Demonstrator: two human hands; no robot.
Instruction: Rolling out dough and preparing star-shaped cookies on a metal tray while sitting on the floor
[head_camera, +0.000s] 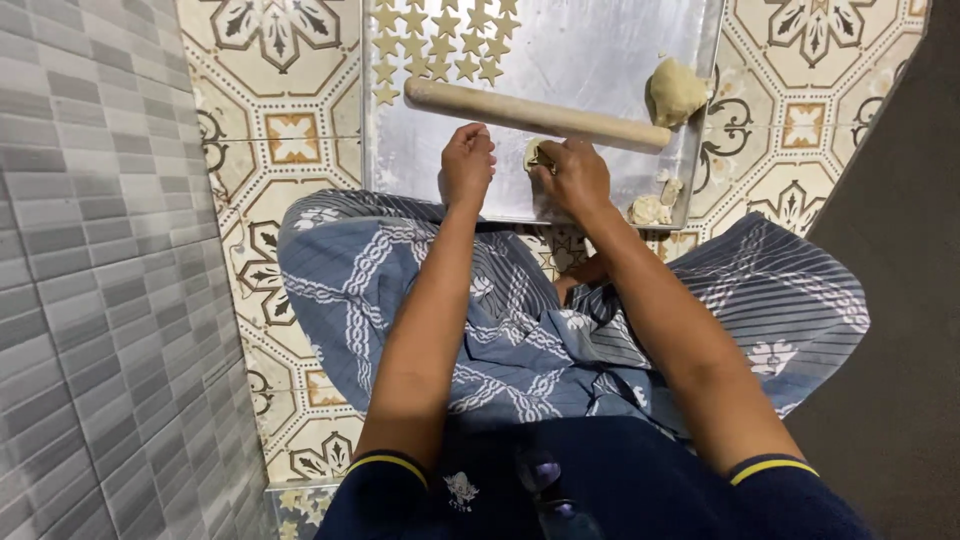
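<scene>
Two hands over a dough piece on the tray

Both hands work at the near edge of a metal tray (600, 60) set on the patterned floor (290, 140). The left hand (467, 162) is curled loosely, holding nothing I can make out. At its 3 o'clock, the right hand (574, 177) pinches a small dough piece (533, 152) with a cutter. At 12 o'clock beyond lies a wooden rolling pin (535, 113), then star cut-outs (440, 40) at 11 and a dough ball (676, 92) at 2.

dim, even indoor light, soft glare on the metal tray (600, 60), slightly blurry edges.
</scene>
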